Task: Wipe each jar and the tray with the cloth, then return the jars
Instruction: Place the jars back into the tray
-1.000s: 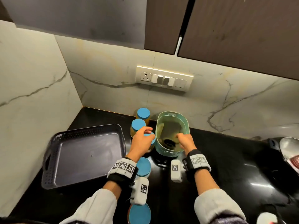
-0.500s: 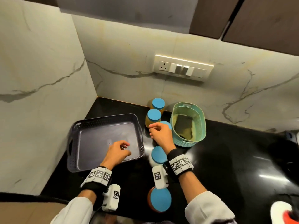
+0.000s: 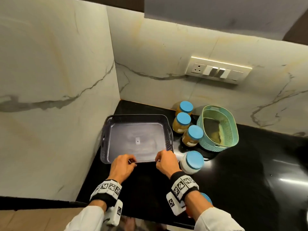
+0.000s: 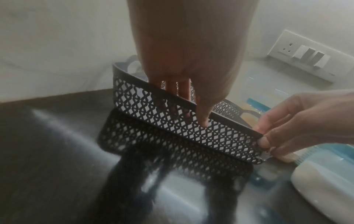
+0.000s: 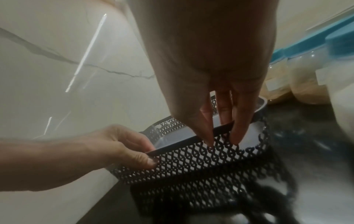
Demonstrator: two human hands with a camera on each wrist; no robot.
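Observation:
The grey tray (image 3: 138, 116) with lattice walls sits on the black counter in the corner, with nothing in it. My left hand (image 3: 131, 161) and right hand (image 3: 158, 160) both pinch its near wall, fingers inside and thumbs outside. The left wrist view shows the left hand (image 4: 191, 112) over the lattice wall (image 4: 162, 125). The right wrist view shows the right hand (image 5: 220, 136) on the same wall (image 5: 201, 160). Three amber jars with blue lids (image 3: 182, 122) stand right of the tray. A white jar (image 3: 191, 162) stands beside my right hand.
A teal basket (image 3: 231, 129) with something yellowish and dark in it stands right of the jars. Another blue lid (image 3: 206, 198) shows behind my right wrist. Marble walls close the left and back sides. A switch plate (image 3: 216, 70) is on the back wall.
My left hand drew back from the tray floor to its near wall. My right hand left the jars and came to the same wall. Both now pinch it.

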